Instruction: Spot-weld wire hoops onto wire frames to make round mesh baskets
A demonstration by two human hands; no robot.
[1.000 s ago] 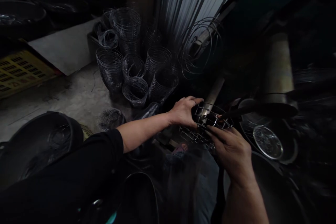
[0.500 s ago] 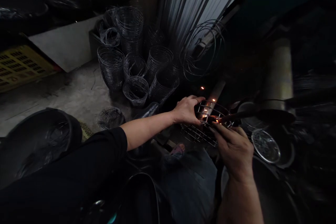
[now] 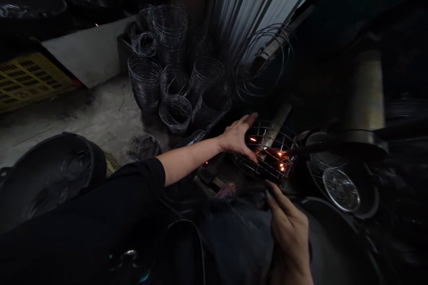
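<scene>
A round wire basket point(image 3: 270, 149) of crossed metal rods is in front of me, right of centre. At its left side my left hand point(image 3: 236, 139) is open, thumb and fingers spread along the rim; whether they touch the wires I cannot tell. A dark metal arm point(image 3: 310, 148) reaches in from the right to the basket, and orange sparks point(image 3: 281, 160) glow where they meet. Below the basket and apart from it, my right hand point(image 3: 289, 227) has its fingers stretched out, with nothing visible in them.
Stacks of wire rings and baskets point(image 3: 175, 113) stand on the floor beyond my left arm. A black tub point(image 3: 95, 156) is at left, a yellow crate point(image 3: 33, 82) behind it. Looped wire point(image 3: 264, 60) hangs by corrugated sheeting. A pot-like container point(image 3: 341, 189) sits at right.
My right hand has drawn back from the basket toward me. My left hand's fingers have spread wider at the rim. The basket has tilted, and sparks are scattered differently.
</scene>
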